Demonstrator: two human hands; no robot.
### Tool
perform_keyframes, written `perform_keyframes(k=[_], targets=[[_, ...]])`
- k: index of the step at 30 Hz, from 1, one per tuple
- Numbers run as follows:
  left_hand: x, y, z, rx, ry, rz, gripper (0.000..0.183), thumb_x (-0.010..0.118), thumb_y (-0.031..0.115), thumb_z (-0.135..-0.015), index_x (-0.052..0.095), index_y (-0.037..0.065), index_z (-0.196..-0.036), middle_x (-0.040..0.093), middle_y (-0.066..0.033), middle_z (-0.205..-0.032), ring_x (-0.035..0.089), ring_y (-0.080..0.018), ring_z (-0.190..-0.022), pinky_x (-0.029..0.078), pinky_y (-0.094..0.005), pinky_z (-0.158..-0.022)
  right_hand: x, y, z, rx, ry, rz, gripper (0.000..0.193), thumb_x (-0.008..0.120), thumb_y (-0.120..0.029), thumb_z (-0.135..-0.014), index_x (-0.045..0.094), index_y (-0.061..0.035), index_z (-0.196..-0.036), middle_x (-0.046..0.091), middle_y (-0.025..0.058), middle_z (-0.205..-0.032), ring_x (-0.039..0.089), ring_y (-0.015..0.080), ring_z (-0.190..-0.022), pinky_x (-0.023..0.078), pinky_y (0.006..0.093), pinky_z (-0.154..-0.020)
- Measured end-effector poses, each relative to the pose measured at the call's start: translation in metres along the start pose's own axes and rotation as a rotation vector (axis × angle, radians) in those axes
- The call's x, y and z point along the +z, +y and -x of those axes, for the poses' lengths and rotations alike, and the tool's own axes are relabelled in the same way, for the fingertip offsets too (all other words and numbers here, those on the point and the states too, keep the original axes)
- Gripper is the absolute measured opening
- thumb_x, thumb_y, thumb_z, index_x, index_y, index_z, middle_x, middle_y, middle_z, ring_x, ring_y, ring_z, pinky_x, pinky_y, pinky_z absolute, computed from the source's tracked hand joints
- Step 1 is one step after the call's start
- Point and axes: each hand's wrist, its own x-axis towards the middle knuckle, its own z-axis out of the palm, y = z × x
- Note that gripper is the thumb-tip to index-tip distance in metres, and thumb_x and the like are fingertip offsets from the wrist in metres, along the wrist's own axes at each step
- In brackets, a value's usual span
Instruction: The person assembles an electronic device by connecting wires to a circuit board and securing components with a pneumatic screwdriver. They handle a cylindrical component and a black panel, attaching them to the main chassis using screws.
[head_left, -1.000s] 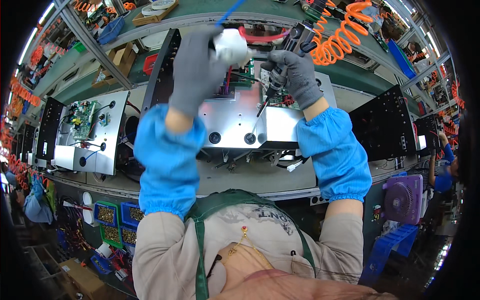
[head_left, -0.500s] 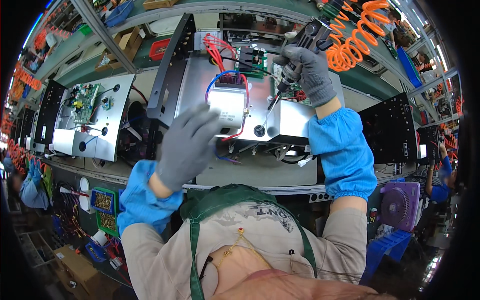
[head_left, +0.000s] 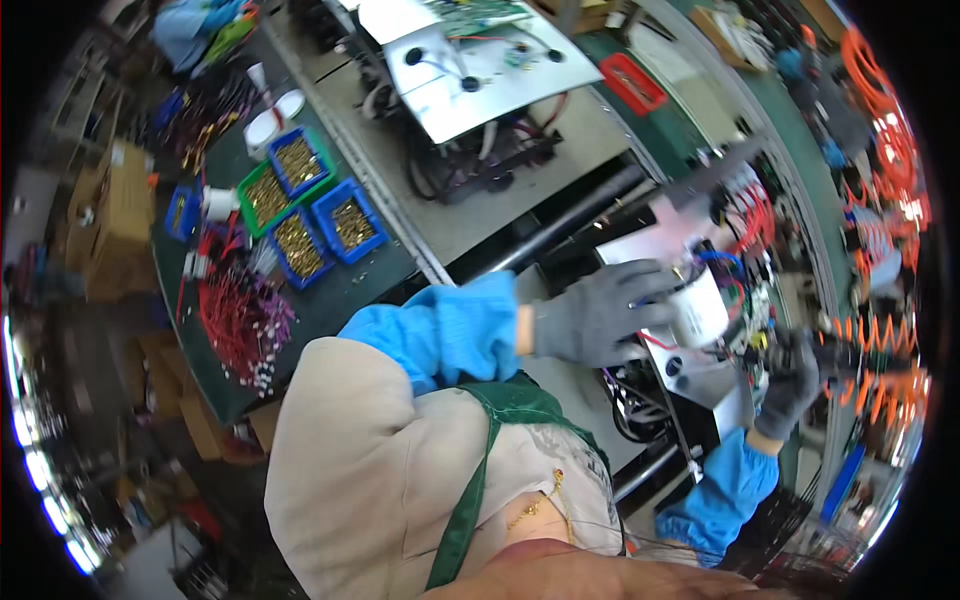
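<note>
My left hand (head_left: pixel 600 312), in a grey glove, reaches over the metal chassis (head_left: pixel 640 245) with its fingers stretched out and somewhat apart. Its fingertips are beside a white block-shaped component (head_left: pixel 700 312) and the wires next to it; whether they touch is blurred. In my gloved right hand (head_left: pixel 790 385), closed round its body, is a dark power screwdriver (head_left: pixel 832 355). An orange coiled hose (head_left: pixel 875 400) runs close to the tool. The driver's tip is hard to make out near the chassis. Red and blue wires (head_left: pixel 722 258) loop around the white component.
Blue and green bins (head_left: pixel 297 165) of small brass-coloured screws stand on a green side table (head_left: pixel 345 310), with bundled red wires (head_left: pixel 235 320) nearby. Another open chassis (head_left: pixel 480 85) with a circuit board sits farther along the bench. A red tray (head_left: pixel 632 83) lies behind.
The view has swung left, bringing the screw bins toward the middle. My left hand stays by the white component. The screwdriver remains in my right hand, its tip no longer clearly seen.
</note>
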Motion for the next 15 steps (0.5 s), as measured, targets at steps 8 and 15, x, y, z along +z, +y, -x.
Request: perform_keyframes(k=[8,15], targets=[[-0.171,-0.087,0.269,-1.260,0.365,-0.739,0.029,0.055,0.012,-0.078,0.058,0.004,-0.105,0.059,-0.0176,-0.103,0.056,-0.0345,-0.098,0.046,-0.0409,-0.082,-0.004,0.004,-0.018,0.040,-0.123,0.133,0.018,0.063,-0.021,-0.083,0.055,-0.0050,-0.079,0.048,0.0016,-0.069,0.048,0.0114,-0.064,0.047,0.0358,-0.082],[-0.252,-0.107,0.340,-1.878,-0.181,-1.040,0.056,0.060,0.015,-0.078,0.038,0.009,-0.129,0.043,-0.0258,-0.118,0.057,-0.0386,-0.100,0.049,-0.0443,-0.083,0.002,0.006,-0.020,0.047,-0.172,0.116,0.018,0.059,-0.022,-0.083,0.053,-0.0053,-0.085,0.046,0.0007,-0.071,0.042,0.0102,-0.059,0.046,0.0313,-0.079]])
